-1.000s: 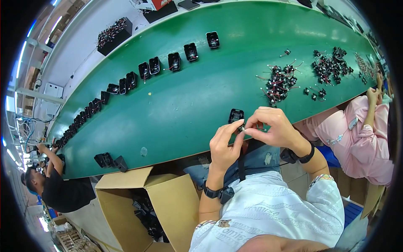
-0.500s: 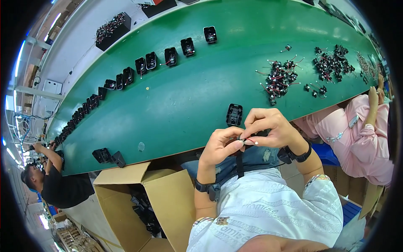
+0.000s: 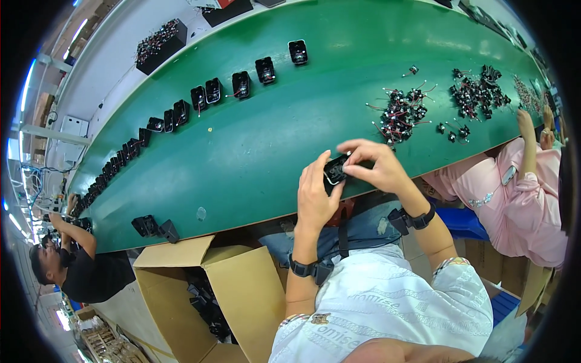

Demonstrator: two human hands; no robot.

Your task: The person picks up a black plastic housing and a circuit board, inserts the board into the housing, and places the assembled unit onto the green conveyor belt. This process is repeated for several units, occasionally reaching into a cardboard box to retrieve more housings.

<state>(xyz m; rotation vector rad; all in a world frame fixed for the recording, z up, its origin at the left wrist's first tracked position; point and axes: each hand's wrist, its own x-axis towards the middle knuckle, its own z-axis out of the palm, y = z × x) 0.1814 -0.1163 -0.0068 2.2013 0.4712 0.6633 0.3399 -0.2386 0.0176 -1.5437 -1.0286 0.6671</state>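
Note:
Over the table's near edge, my left hand (image 3: pixel 316 195) holds an open black plastic housing (image 3: pixel 333 172), its fingers along the left side and its thumb below. My right hand (image 3: pixel 378 169) reaches in from the right, with thumb and fingertips pinched together at the housing's right part. A tiny pale bit shows by those fingertips; what they pinch is mostly hidden. Just beyond the right hand lies a pile of small black parts with red and white wires (image 3: pixel 399 114).
A curved row of black housings (image 3: pixel 241 85) runs along the green table (image 3: pixel 266 139). More small parts (image 3: pixel 478 94) lie to the right, near a person in pink (image 3: pixel 511 199). Two black pieces (image 3: pixel 154 227) rest by an open carton (image 3: pixel 242 296). Another person (image 3: pixel 91 266) works far left.
The hands have moved forward from above my lap, where they held a small part with red and white wires. My left hand has taken hold of the housing that stood on the table.

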